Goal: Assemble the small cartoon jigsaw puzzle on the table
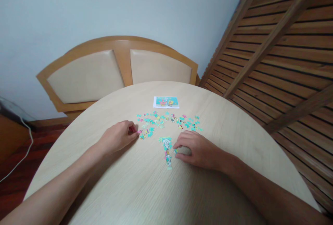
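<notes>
My left hand (118,136) rests on the round table (145,190), fingers curled and pinching a small red-pink puzzle piece (133,129) at the left end of the loose pieces. My right hand (197,148) lies knuckles up, fingers bent, with its fingertips touching a small teal piece (176,150) right beside the joined strip of puzzle (167,150). That strip shows a cartoon figure and runs towards me. Several loose teal, pink and yellow pieces (166,121) are scattered just beyond both hands. A small reference picture card (166,102) lies further back.
A wooden bench with two beige padded backs (117,69) stands behind the table against a pale wall. A slatted wooden panel (286,51) leans at the right. A white cable (23,148) hangs over the dark floor at the left.
</notes>
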Demonstrator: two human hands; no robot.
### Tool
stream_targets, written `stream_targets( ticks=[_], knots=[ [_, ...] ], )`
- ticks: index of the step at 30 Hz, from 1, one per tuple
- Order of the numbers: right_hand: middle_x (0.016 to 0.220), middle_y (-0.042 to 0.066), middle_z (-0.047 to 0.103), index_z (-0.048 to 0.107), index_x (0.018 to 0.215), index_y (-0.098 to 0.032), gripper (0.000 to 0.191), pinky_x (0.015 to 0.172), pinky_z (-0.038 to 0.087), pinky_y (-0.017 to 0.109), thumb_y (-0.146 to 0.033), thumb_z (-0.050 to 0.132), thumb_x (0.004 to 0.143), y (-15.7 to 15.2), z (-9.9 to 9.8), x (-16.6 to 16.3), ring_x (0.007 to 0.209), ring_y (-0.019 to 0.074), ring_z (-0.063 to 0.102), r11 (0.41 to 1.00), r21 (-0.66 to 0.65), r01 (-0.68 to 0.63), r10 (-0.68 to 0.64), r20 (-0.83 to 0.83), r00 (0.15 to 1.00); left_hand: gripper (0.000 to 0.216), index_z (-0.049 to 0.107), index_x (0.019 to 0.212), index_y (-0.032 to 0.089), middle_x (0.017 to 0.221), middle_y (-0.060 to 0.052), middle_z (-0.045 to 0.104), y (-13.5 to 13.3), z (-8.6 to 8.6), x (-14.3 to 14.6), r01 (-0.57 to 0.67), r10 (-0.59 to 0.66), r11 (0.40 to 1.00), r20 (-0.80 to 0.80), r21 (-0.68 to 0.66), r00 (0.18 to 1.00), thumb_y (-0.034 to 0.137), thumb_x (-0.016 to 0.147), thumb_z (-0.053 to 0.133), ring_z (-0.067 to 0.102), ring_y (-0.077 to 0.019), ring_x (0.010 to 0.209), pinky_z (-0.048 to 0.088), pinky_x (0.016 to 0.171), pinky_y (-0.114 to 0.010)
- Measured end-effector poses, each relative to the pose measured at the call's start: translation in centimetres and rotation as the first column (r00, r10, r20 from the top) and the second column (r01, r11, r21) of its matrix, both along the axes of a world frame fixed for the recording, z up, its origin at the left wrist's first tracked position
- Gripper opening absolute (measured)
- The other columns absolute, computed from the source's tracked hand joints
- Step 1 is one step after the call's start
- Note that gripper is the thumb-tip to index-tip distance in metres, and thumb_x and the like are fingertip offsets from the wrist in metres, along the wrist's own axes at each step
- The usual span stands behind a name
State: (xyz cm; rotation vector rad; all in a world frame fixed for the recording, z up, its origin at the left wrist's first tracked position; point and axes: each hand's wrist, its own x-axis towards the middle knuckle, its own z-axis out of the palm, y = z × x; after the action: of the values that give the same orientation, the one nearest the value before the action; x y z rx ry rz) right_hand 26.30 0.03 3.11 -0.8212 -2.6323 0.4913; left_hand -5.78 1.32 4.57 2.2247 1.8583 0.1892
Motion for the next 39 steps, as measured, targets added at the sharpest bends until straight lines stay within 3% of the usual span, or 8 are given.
stream_targets(
  ticks=[10,19,23,26,29,32,35,39],
  knots=[
    [0.097,0.005,0.073,0.072,0.098,-0.020,0.014,0.088,0.045,0.037,-0.030,0.062,0.097,0.0,0.3,-0.1,0.094,0.0206,0.065,1.000,0.005,-0.008,0.008,0.001,1.000,0.035,0.071,0.109,0.021,0.120,-0.010,0.068,-0.7,-0.5,1.7,0.182,-0.188,0.975,0.036,0.125,0.982,0.045,0.097,0.048,0.063,-0.0279,0.106,0.051,0.092,-0.040],
    [0.096,0.005,0.073,0.072,0.097,-0.020,0.015,0.088,0.046,0.036,-0.027,0.059,0.098,0.0,0.1,-0.3,0.092,0.0195,0.065,1.000,0.004,-0.030,0.030,-0.019,0.999,0.036,0.071,0.105,0.018,0.114,-0.013,0.068,-1.4,-0.5,2.6,0.218,-0.195,0.958,-0.137,0.184,0.971,0.038,0.102,0.042,0.062,-0.0286,0.104,0.052,0.092,-0.043],
    [0.098,0.006,0.073,0.071,0.102,-0.019,0.015,0.089,0.046,0.036,-0.027,0.059,0.098,-0.1,0.1,-0.4,0.093,0.0202,0.064,0.999,0.007,-0.050,0.050,-0.012,0.999,0.033,0.069,0.110,0.018,0.116,-0.012,0.067,-1.9,-0.4,3.5,0.248,-0.234,0.937,-0.084,0.245,0.969,0.040,0.103,0.044,0.061,-0.0288,0.106,0.053,0.094,-0.046],
    [0.101,0.007,0.073,0.069,0.106,-0.018,0.016,0.090,0.046,0.036,-0.026,0.058,0.097,-0.1,0.0,-0.4,0.094,0.0208,0.064,0.998,0.034,-0.046,0.046,-0.001,0.999,0.032,0.064,0.123,0.020,0.125,-0.012,0.064,-2.4,-0.5,4.4,0.423,-0.449,0.855,0.019,0.299,0.893,0.038,0.103,0.049,0.059,-0.0276,0.114,0.052,0.099,-0.046],
    [0.098,0.006,0.073,0.069,0.106,-0.019,0.016,0.086,0.046,0.035,-0.025,0.056,0.098,-0.1,-0.1,-0.4,0.092,0.0204,0.064,0.998,0.058,-0.029,0.029,0.003,1.000,0.033,0.060,0.132,0.023,0.132,-0.011,0.061,-2.9,-0.8,5.1,0.644,-0.694,0.701,0.083,0.304,0.716,0.036,0.103,0.052,0.056,-0.0268,0.123,0.048,0.107,-0.045],
    [0.094,0.005,0.073,0.068,0.102,-0.019,0.014,0.083,0.046,0.033,-0.023,0.056,0.097,0.1,-0.1,-0.1,0.089,0.0197,0.065,0.997,0.071,-0.007,0.007,0.002,1.000,0.034,0.061,0.133,0.024,0.132,-0.013,0.062,-3.2,-1.1,5.5,0.739,-0.782,0.615,0.094,0.277,0.616,0.036,0.102,0.054,0.056,-0.0280,0.125,0.046,0.109,-0.047],
    [0.093,0.003,0.073,0.068,0.097,-0.021,0.014,0.083,0.045,0.034,-0.018,0.055,0.095,0.8,0.1,0.8,0.089,0.0197,0.066,0.985,0.100,0.143,-0.146,0.022,0.989,0.036,0.061,0.135,0.024,0.133,-0.013,0.062,-3.4,-1.1,5.5,0.750,-0.788,0.610,0.094,0.256,0.609,0.036,0.101,0.055,0.057,-0.0288,0.126,0.047,0.109,-0.047],
    [0.097,0.007,0.074,0.069,0.095,-0.019,0.020,0.083,0.047,0.038,-0.014,0.050,0.093,2.2,0.5,2.9,0.093,0.0240,0.067,0.845,0.175,0.505,-0.520,0.046,0.853,0.036,0.061,0.135,0.023,0.132,-0.013,0.063,-3.4,-0.8,5.4,0.756,-0.786,0.614,0.084,0.229,0.613,0.035,0.102,0.054,0.058,-0.0283,0.125,0.048,0.108,-0.046]
  ],
)
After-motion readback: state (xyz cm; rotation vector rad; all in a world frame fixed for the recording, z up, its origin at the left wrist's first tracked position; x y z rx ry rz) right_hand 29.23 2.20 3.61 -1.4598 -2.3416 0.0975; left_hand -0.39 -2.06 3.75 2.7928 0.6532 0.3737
